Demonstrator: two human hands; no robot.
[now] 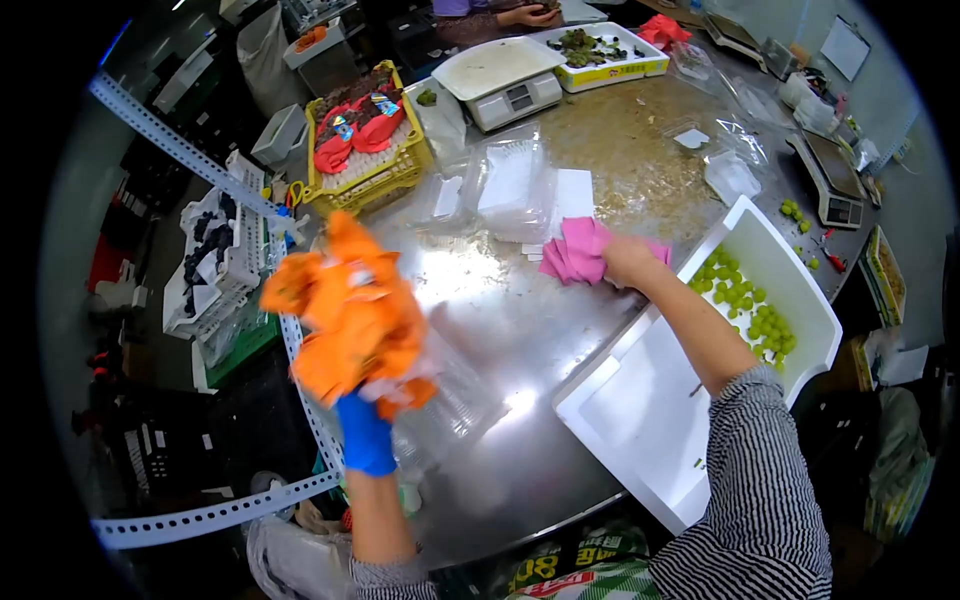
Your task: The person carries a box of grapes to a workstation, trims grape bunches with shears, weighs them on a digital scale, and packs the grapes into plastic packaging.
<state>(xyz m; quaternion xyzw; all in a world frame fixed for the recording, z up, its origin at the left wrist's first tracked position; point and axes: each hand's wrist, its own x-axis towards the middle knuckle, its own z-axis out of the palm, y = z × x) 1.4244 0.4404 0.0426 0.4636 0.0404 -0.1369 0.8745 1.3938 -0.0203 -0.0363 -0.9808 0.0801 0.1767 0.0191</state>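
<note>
Two-handed work at a metal table (545, 325), seen from beside it. The left hand (366, 435), covered by a blue glove, has hold of a crumpled bundle of orange sheets (350, 320) from its lower end, raised toward the table's left edge; the fingers are buried, so their exact bend cannot be told. The right hand (628, 262) is curled over the middle of folded pink sheets (575, 252), which show on both sides of it near the table's centre; its fingertips cannot be made out.

Handling, as judged by eye: both materials look thin, light and limp, paper or cloth, hard to spill or break but quick to crease, flop and shed loose pieces. The orange bundle is best gathered low and broad, where its layers meet; the pink, pinched across several folds.

Surroundings: clear plastic boxes (515, 185) stand just beyond the pink sheets. To the right, a white box (790, 260) contains loose green grapes (770, 325), which would bruise under a firm squeeze.
</note>
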